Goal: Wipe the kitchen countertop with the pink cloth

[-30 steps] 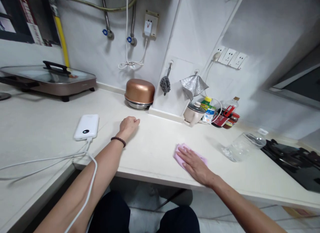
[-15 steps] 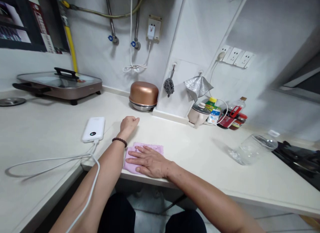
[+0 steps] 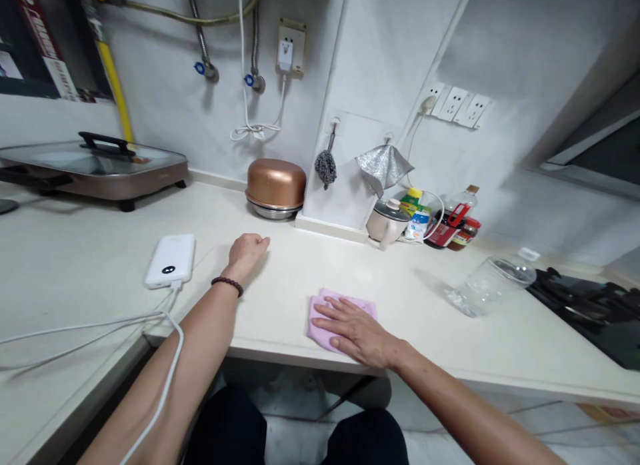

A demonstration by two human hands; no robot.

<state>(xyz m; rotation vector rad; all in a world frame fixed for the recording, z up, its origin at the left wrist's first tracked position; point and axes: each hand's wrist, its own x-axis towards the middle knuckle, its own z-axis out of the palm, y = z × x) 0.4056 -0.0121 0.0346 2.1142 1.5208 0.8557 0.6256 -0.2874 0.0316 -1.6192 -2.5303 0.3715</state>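
Note:
My right hand (image 3: pixel 357 330) lies flat with fingers spread on a folded pink cloth (image 3: pixel 367 308), pressing it to the white countertop (image 3: pixel 280 305) near the front edge. To the left, my left hand (image 3: pixel 249 252) rests on the counter, curled into a fist, with no object showing in it. A dark bead bracelet circles that wrist. A white power bank (image 3: pixel 173 255) lies left of this hand, and its white cable (image 3: pixel 173 358) runs over my left forearm.
A lidded electric griddle (image 3: pixel 100 175) stands back left. A copper-coloured pot (image 3: pixel 277 185) sits by the wall corner. Farther right are a small lidded pot (image 3: pixel 386 224), condiment jars (image 3: pixel 457 233), a tilted-looking clear plastic bottle (image 3: pixel 493 285) and a black stove (image 3: pixel 585 312).
My right hand has slid the pink cloth to the right along the counter's front. My left fist stays on the counter, and the view has shifted slightly right.

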